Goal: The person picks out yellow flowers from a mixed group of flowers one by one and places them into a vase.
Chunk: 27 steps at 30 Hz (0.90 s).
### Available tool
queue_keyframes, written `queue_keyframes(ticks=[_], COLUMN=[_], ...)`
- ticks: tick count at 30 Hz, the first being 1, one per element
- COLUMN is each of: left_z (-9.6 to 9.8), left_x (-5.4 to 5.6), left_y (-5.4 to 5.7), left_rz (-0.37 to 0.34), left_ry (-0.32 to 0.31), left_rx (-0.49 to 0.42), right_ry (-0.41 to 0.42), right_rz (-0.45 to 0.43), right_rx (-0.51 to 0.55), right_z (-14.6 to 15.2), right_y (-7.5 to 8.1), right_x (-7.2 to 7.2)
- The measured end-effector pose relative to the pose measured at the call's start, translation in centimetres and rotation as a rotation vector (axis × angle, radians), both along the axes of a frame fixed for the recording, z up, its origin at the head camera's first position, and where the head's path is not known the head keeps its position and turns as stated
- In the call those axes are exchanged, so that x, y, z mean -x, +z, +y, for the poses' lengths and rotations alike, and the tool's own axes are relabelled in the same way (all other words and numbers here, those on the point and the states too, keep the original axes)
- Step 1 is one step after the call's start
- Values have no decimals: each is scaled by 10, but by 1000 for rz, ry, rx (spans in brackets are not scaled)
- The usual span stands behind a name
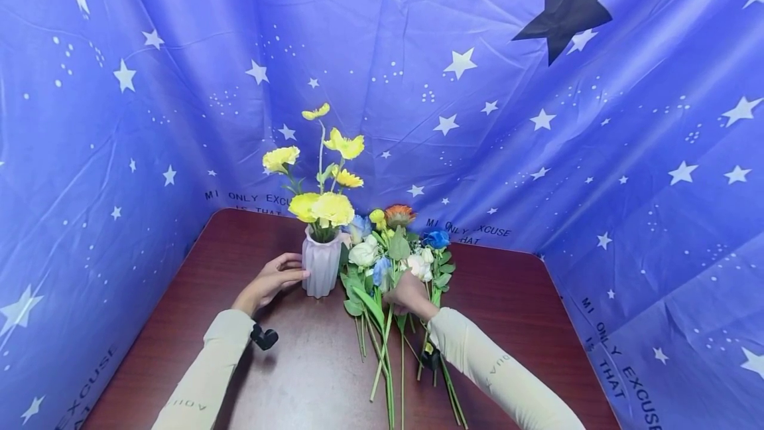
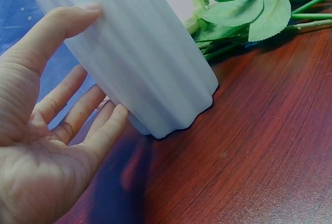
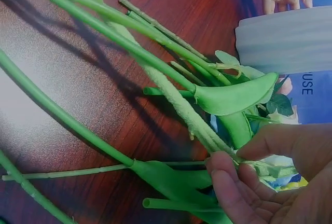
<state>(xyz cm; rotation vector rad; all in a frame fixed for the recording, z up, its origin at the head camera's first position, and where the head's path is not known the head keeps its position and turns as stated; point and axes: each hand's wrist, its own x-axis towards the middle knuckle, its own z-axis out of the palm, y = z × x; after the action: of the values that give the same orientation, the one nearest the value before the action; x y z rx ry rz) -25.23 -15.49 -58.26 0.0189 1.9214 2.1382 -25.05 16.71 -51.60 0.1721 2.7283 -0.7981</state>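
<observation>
A pale lilac, fluted vase [image 1: 321, 264] stands upright on the table, holding several yellow flowers [image 1: 332, 208]. At its left side is my left hand [image 1: 276, 282], with the thumb [image 2: 78, 19] laid on the wall and the other fingers loosely extended, their tips at its side. To the right lies a loose pile of artificial flowers [image 1: 365, 252], white, blue, orange and yellow, their green stems toward me. My right hand [image 1: 408, 294] reaches into this pile and pinches a fuzzy pale-green flower stem [image 3: 168, 92] between thumb and fingers. Leaves and hand hide its bloom.
The dark red wooden table [image 1: 501, 337] has rounded far corners. A blue curtain with stars [image 1: 388, 52] hangs behind it and on both sides. One blue rose [image 1: 436, 239] lies at the pile's right edge. Long stems [image 1: 388, 377] stretch toward the near side.
</observation>
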Motion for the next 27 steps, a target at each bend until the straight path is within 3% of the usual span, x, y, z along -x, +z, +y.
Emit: queue_keyframes(ticks=[6,12,15,21,27], left_z=[0,1,0,0,0], left_x=[-1,-2,-1,-1,-1], left_y=[1,3,3,4,4], left_rz=[-4,-6,-9,-8,-6], left_ry=[8,7,6,1,-1], left_rx=[-10,-7,-13,-12,6], right_ry=[-2,-53,-91,-194,-203], right_rz=[59,77,65,-22,-87], right_rx=[-23,38,113,380,441], right_z=[2,0,-1,0,2], right_y=[4,6,6,7,8], right_x=[-2,-1,0,2,3])
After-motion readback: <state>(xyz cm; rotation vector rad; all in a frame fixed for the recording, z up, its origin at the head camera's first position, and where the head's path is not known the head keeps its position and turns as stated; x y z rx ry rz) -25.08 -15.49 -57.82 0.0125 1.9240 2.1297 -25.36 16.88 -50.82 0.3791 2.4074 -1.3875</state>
